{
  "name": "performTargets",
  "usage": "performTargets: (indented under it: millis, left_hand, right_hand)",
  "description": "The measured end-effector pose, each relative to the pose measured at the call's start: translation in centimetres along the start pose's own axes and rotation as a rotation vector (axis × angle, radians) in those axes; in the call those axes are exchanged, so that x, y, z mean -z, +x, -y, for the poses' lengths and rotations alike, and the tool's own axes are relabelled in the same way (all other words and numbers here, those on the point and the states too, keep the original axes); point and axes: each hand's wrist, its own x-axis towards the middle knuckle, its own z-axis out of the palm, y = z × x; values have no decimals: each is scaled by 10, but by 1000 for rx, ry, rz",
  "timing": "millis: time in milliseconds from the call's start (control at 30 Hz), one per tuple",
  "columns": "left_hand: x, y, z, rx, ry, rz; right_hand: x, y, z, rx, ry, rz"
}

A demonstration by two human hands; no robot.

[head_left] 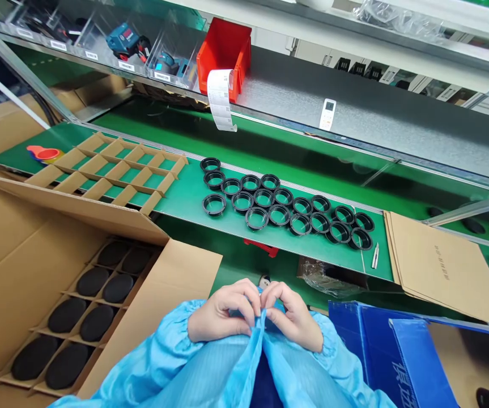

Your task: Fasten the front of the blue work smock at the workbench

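Far left of the fingers sits a big brown cardboard box [100, 317] with its flaps open. Round black discs [93, 280] lie in its little paper cells, one to a cell, likely so they do not bump each other.

The left hand [222, 314] and the right hand [293, 317] meet close to the body. The fingers [244, 300] of both hands are curled nearly closed. They pinch the two front edges of the light blue work coat [244, 362], right where the edges come together.

Up past the fingers, black plastic rings [286, 212] lie in neat rows on the green belt [185, 195], easy to reach. To the right of the fingers lies a flat brown cardboard sheet [435, 266], and nearer, a dark blue box [401, 351].
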Motion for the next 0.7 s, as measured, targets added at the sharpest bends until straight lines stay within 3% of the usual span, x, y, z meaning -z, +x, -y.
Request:
performTargets:
  millis: [100,233,367,433,567,633,700]
  left_hand:
    - [12,-8,-5,8,-37,10]
    - [24,-18,-11,156,-42,80]
    - [21,-9,-18,96,91,18]
    - [20,0,-22,56,108,139]
    - [28,3,-29,127,74,357]
    - [36,-6,-30,144,14,323]
    - [47,-18,-32,97,-96,150]
  right_hand:
    - [0,2,1,35,-70,5]
    - [0,7,2,61,-103,4]
    - [-4,11,-2,33,-104,9]
    - [-7,11,-6,32,-111,7]
    - [-6,12,-8,-55,-94,32]
    - [-1,16,-3,-129,-22,99]
    - [4,23,5,-162,94,293]
